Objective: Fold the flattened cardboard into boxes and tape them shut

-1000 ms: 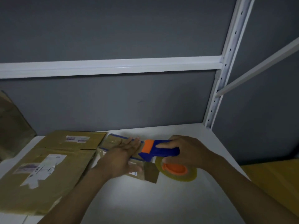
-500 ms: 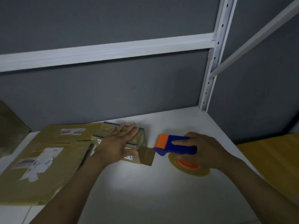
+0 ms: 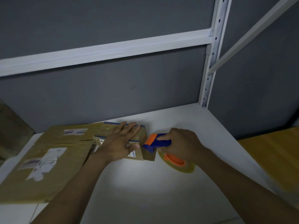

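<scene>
1. Head view shows a small cardboard box lying on the white table, near the back wall. Its top is closed, so what is inside cannot be seen.
2. A flattened cardboard with white labels lies just beside the box, on the left, and touches it.
3. The left hand lies flat on the top of the box, fingers straight and pressing down.
4. The right hand grasps the blue handle of the tape dispenser, forefinger along its top. The orange front of the dispenser is at the right end of the box.
5. The tape roll hangs under this hand, tilted and close to the table.
6. A brown piece stands below the dispenser; whether it is tape or a flap, I cannot tell.
7. The labels are too blurred to read, and the left hand hides most of the box top.
</scene>
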